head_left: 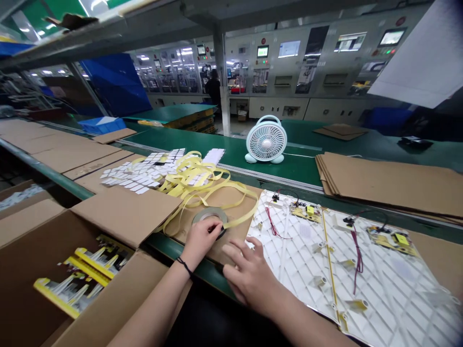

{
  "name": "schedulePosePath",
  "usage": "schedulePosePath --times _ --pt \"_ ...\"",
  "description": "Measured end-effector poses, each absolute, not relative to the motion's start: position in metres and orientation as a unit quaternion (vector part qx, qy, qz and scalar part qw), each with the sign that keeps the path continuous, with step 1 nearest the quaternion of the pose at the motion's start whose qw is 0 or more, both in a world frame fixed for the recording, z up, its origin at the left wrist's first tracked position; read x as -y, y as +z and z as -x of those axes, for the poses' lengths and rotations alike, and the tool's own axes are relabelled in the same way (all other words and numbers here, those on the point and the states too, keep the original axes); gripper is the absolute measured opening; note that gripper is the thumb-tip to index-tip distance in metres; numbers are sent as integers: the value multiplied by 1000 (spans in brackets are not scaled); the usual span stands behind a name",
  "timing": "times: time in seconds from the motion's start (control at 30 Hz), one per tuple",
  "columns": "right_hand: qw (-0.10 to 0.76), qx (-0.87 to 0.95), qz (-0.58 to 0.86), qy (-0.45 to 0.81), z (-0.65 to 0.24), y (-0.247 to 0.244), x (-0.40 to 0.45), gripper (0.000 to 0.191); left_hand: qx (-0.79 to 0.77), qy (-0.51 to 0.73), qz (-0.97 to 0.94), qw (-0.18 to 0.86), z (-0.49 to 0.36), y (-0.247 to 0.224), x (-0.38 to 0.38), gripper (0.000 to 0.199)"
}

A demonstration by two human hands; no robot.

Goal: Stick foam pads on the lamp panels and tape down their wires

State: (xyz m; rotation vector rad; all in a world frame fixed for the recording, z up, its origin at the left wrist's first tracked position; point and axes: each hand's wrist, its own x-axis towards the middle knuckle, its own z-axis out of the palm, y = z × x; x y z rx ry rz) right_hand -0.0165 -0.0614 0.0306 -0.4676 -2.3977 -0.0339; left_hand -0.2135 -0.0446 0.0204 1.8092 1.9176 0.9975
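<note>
My left hand (203,237) is closed in a pinch at the edge of a grey tape roll (208,212), which lies flat on cardboard. A long yellow strip (241,220) reaches from these fingertips and loops back into a loose tangle. My right hand (248,272) hovers just right of the roll, fingers bent and apart, with nothing visible in it. Beside it lie white ribbed panels (307,260) carrying small circuit boards (306,211) and dark red wires (274,225).
White label pieces (139,172) are heaped beyond the left hand. An open carton (144,277) at lower left contains yellow-edged boards (88,267). A pale blue fan (266,142) stands on the green bench (231,156). Stacked cardboard sheets (390,183) lie at right; a person (213,89) is far behind.
</note>
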Motion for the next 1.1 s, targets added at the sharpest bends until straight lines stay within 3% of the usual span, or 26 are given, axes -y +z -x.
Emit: schedulePosePath --times 0.27,0.43,0.67,0.83,1.1 --pt "362 858 361 52 -84 65 1 11 -518 251 -818 1 166 56 2 20" --pt "372 801 469 7 -132 55 -33 13 -329 105 -938 -30 113 58 -57 16" --pt "452 697 555 52 -160 42 -45 9 -339 34 -940 12 87 44 -97 18" --pt "468 657 563 180 -151 39 -44 67 -333 130 -927 111 88 41 -101 15" --pt "449 677 465 352 -135 31 -41 92 -317 271 -887 200 82 39 -93 10"
